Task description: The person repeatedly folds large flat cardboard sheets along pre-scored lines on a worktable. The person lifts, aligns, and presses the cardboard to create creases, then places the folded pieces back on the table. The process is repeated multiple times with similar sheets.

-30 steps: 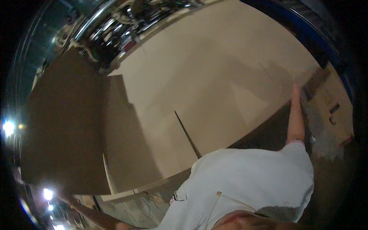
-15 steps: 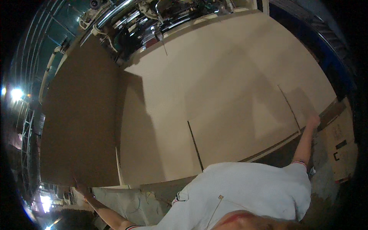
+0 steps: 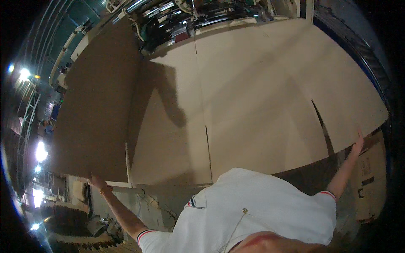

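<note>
Two grips are seen on one large cardboard sheet [image 3: 253,109], which is spread in front of the body. By the left grip [image 3: 98,183], the near edge of the sheet's one raised, darker left panel [image 3: 97,114] is held. By the right grip [image 3: 357,143], the near right edge is met with the fingers stretched; whether it is closed there cannot be told. Both arms are spread wide, the left forearm [image 3: 123,213] angled out to the left, the right [image 3: 342,175] out to the right. Three slots [image 3: 208,152] are counted along the sheet's near edge, one beside the raised panel. Beyond the far edge, one machine [image 3: 177,21] with metal bars is seen; below the right grip, one printed brown carton [image 3: 370,168].
</note>
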`<state>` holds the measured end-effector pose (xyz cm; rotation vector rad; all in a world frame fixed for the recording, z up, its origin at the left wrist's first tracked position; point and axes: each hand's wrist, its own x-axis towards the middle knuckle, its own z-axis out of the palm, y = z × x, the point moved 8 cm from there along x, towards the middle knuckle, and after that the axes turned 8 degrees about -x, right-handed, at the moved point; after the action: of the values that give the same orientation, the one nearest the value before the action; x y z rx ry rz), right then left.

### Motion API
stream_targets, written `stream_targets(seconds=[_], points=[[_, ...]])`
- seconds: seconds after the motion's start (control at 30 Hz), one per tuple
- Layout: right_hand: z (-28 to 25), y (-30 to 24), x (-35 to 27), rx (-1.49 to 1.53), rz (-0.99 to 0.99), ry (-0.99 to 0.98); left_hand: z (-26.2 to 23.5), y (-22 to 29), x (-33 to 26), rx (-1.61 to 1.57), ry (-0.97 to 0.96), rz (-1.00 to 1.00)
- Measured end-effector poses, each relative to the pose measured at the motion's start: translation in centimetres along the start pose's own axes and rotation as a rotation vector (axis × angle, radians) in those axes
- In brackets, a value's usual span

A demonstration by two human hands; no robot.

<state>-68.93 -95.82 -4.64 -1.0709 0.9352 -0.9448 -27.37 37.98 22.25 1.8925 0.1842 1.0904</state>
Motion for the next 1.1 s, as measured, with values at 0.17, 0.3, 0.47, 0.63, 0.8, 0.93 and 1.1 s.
stream_targets(seconds=[0.17,0.3,0.47,0.63,0.8,0.93,1.1], points=[[3.1,-3.8,-13.6,0.245,0.056,0.17,6.2,15.0,-4.2,-0.048,-0.058,0.178],[7.9,-5.7,-21.2,0.201,-0.132,0.216,3.7,13.8,-3.3,-0.192,-0.073,0.337],[13.7,-8.5,-31.9,-0.002,-0.203,0.418,2.4,18.1,-5.3,-0.204,0.103,0.362],[13.0,-10.0,-35.0,-0.194,-0.461,0.533,4.7,17.3,-7.0,-0.207,0.175,0.336],[19.0,-14.5,-34.9,-0.977,-0.884,0.642,8.2,11.9,-5.1,-0.019,-0.06,0.265],[24.9,-23.2,-27.5,-1.01,-0.926,0.577,12.1,15.8,-3.0,0.169,-0.086,0.459],[26.5,-29.1,-22.8,-0.929,-1.094,0.406,12.7,23.3,0.7,0.123,-0.082,0.388]])
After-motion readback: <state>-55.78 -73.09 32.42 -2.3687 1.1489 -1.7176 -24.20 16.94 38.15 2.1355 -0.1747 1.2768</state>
